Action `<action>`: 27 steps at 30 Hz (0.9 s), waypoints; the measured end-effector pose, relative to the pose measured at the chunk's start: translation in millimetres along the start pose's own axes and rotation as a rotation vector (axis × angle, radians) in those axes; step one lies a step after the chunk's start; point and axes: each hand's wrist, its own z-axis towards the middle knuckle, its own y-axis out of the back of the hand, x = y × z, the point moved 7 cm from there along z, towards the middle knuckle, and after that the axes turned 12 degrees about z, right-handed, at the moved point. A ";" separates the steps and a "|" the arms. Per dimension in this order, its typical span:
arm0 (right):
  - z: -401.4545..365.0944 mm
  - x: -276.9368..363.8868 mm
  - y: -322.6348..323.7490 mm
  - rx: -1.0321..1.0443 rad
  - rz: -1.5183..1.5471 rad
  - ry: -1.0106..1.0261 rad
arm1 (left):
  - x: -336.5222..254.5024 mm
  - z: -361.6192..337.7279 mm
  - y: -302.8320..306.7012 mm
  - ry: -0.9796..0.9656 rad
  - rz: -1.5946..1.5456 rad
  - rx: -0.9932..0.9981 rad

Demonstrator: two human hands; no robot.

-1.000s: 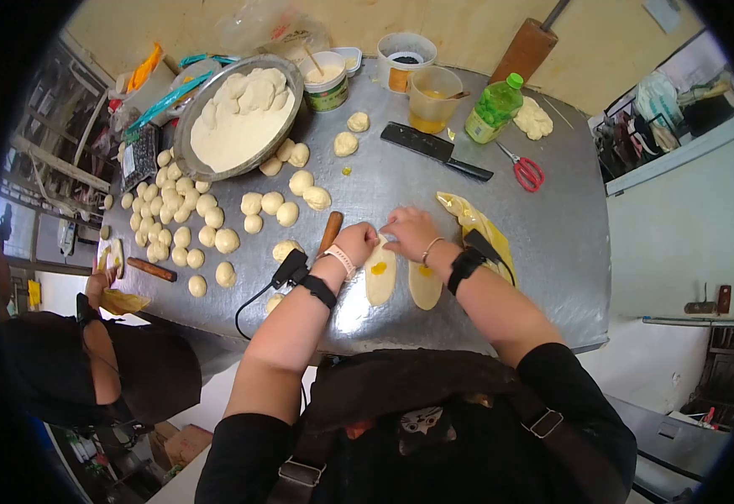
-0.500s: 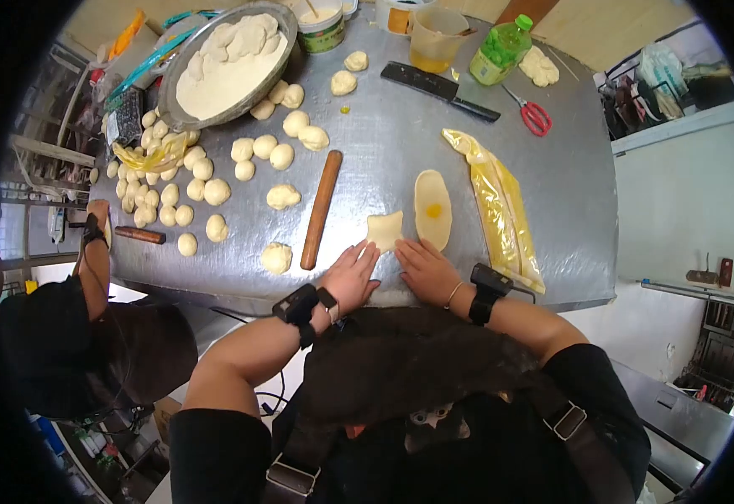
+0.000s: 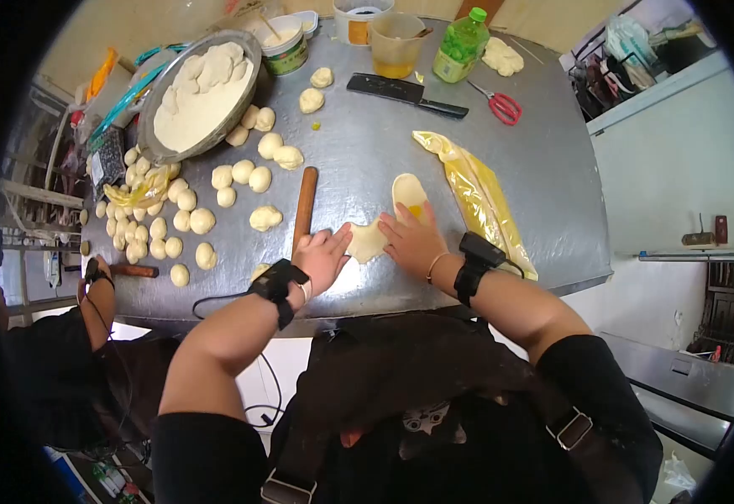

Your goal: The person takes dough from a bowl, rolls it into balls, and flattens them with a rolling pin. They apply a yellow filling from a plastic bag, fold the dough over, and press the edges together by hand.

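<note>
A small flattened piece of dough (image 3: 367,243) lies on the metal table between my hands, its edges drawn out towards my fingers. My left hand (image 3: 321,257) touches its left edge, with the fingers stretched out. On the right edge rest the spread fingers of my right hand (image 3: 415,244). That hand also covers the lower part of an oval dough sheet (image 3: 407,189) with a yellow smear on it. Just beyond my left hand lies a wooden rolling pin (image 3: 306,202), its near end hidden by that hand.
Several dough balls (image 3: 202,221) spread over the left side, below a flour bowl (image 3: 157,139). A cleaver (image 3: 384,87), red-handled scissors (image 3: 503,107), a green bottle (image 3: 461,50) and a yellow plastic-wrapped packet (image 3: 480,197) lie or stand beyond. Another person's arm (image 3: 98,302) is at far left.
My hands have moved apart, and the dough between them is pulled wider. My right hand has come over the oval sheet's lower part. The whole view has shifted a little.
</note>
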 end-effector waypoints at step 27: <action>-120.2 -39.7 -6.3 -0.262 0.008 0.143 | -111.9 28.1 -36.1 -0.251 -0.076 -0.047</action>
